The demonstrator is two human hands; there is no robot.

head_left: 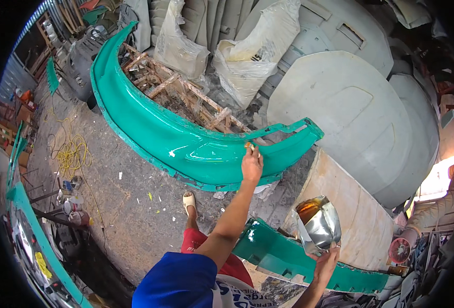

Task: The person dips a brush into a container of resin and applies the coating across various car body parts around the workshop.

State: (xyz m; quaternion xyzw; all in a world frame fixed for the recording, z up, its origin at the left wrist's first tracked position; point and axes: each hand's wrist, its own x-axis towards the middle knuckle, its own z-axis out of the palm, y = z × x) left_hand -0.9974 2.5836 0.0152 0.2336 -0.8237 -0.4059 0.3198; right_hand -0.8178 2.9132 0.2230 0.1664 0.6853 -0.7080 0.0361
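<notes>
My left hand (252,165) reaches out to a long, curved green moulded panel (170,138) with a glossy surface. Its fingers are closed on a small yellowish-white thing (249,146), too small to tell its kind, close to the panel's upper edge near the right end. Lower right, my right hand (326,263) grips the bottom of a shiny metal can (323,226). The can is tilted, and its open mouth shows an amber inside. Below it lies a second, darker green panel (299,267).
A rough wooden frame (186,92) stands behind the curved panel. Large grey shell pieces (350,123) and plastic-wrapped sheets (257,49) lean beyond it. A yellow cord (73,154) lies coiled on the floor at left, near several pots (72,206). A red fan (400,250) sits at right.
</notes>
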